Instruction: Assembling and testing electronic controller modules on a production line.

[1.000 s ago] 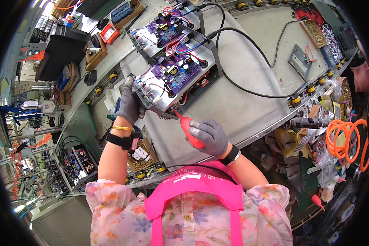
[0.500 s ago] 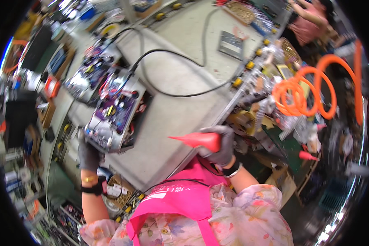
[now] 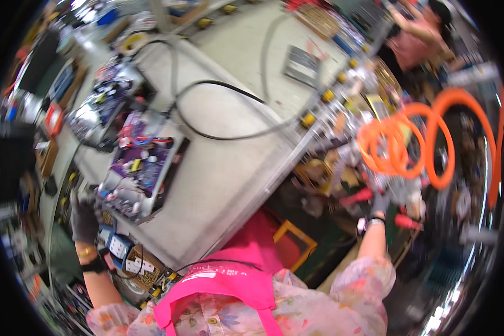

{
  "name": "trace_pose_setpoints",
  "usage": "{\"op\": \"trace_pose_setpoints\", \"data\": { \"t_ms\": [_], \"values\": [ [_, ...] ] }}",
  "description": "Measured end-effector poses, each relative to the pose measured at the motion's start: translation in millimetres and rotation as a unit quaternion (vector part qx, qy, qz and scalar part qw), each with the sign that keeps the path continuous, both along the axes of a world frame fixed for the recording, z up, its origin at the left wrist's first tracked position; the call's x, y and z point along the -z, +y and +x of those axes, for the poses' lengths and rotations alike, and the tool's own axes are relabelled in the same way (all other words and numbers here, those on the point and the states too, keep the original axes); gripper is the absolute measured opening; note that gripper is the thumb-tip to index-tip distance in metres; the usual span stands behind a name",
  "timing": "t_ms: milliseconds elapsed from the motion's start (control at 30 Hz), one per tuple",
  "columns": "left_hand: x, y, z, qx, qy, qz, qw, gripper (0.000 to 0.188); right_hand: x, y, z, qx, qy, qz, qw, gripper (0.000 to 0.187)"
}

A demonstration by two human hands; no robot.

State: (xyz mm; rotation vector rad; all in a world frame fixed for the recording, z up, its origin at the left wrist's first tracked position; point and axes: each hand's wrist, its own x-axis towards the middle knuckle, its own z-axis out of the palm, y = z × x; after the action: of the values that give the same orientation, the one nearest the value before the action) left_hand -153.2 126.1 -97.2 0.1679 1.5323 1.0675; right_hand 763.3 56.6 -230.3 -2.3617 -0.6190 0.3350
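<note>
My right hand (image 3: 380, 204), in a grey glove, reaches far out to the right over the clutter beside the bench. Its blurred fingers are closed around a red squeeze bottle (image 3: 357, 197) with a pointed nozzle aimed left. My gloved left hand (image 3: 84, 219) is at the near left corner of an open metal-cased electronic unit (image 3: 143, 168). The fingers look apart, one stretched upward; whether they touch the case is unclear. Purple circuit boards, wires and components fill the unit. A black cable (image 3: 229, 138) loops from it across the bench.
A second open unit (image 3: 103, 103) lies behind the first on the grey bench (image 3: 218, 185). An orange coiled hose (image 3: 441, 140) hangs at right, above another red object (image 3: 407, 222). A box of small metal parts (image 3: 145, 274) stands near left. A co-worker (image 3: 414, 42) is at far right.
My right hand has carried the red bottle from over the bench edge out to the right. My left hand has shifted slightly away from the unit's corner. The whole view has swung.
</note>
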Motion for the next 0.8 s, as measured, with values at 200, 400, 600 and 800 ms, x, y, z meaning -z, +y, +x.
{"op": "trace_pose_setpoints", "data": {
  "t_ms": [200,400,600,800],
  "values": [
    [10,35,-43,-0.142,0.070,0.065,0.985,0.048,-10,8,-40,0.038,-0.199,0.007,0.979,0.042],
    [49,89,-59,-0.122,0.056,0.091,0.987,0.068,-35,18,-258,-0.220,-0.032,0.197,0.955,0.022],
    [84,135,-62,0.000,0.043,0.057,0.997,0.078,-63,80,-522,-0.658,0.366,0.036,0.658,0.051],
    [96,168,-67,-0.015,0.162,-0.006,0.987,0.080,-74,86,-614,-0.556,0.608,-0.062,0.563,0.054]
  ]
}}
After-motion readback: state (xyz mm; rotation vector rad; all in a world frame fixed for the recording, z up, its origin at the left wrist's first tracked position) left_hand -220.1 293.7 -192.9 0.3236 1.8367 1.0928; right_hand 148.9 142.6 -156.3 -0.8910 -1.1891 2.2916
